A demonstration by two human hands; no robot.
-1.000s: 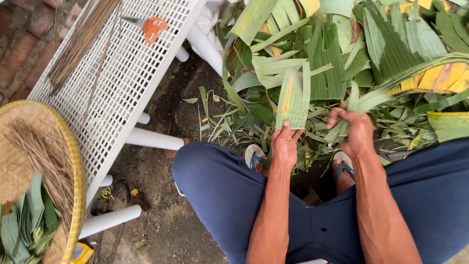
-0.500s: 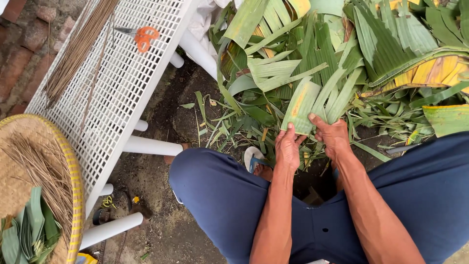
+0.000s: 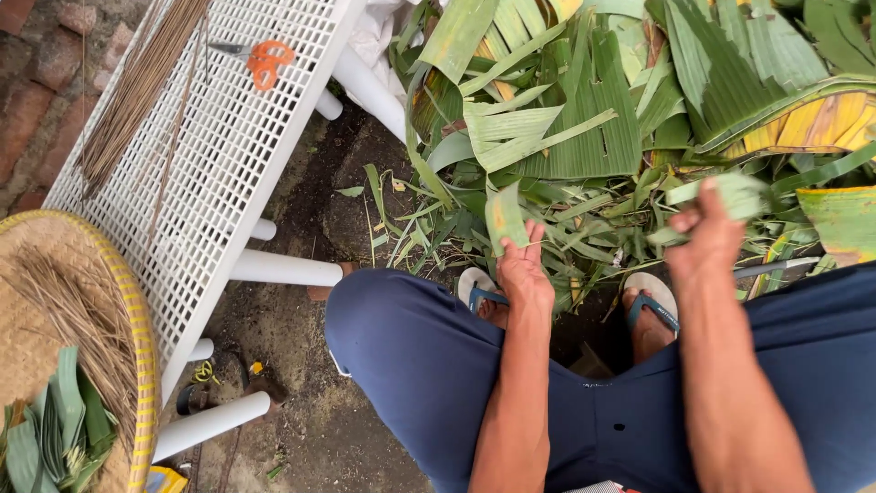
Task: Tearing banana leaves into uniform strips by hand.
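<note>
I sit with my knees apart in dark blue trousers over a pile of green banana leaves (image 3: 584,119). My left hand (image 3: 525,269) pinches a narrow strip of green leaf (image 3: 505,217) that stands up from its fingers. My right hand (image 3: 704,233) is off to the right and grips a wider, blurred piece of leaf (image 3: 730,194). The two hands are apart, each with its own piece. My feet in blue sandals (image 3: 653,306) rest on the dirt below the hands.
A white perforated plastic bench (image 3: 228,155) stands at left with orange-handled scissors (image 3: 260,60) and a bundle of thin brown sticks (image 3: 137,87) on it. A woven tray with a yellow rim (image 3: 141,356) at lower left holds dry sticks and folded leaf pieces (image 3: 59,434).
Both hands held one leaf piece together in front of me. Now they have parted: the right hand has moved right with a wider piece, the left keeps a narrow strip.
</note>
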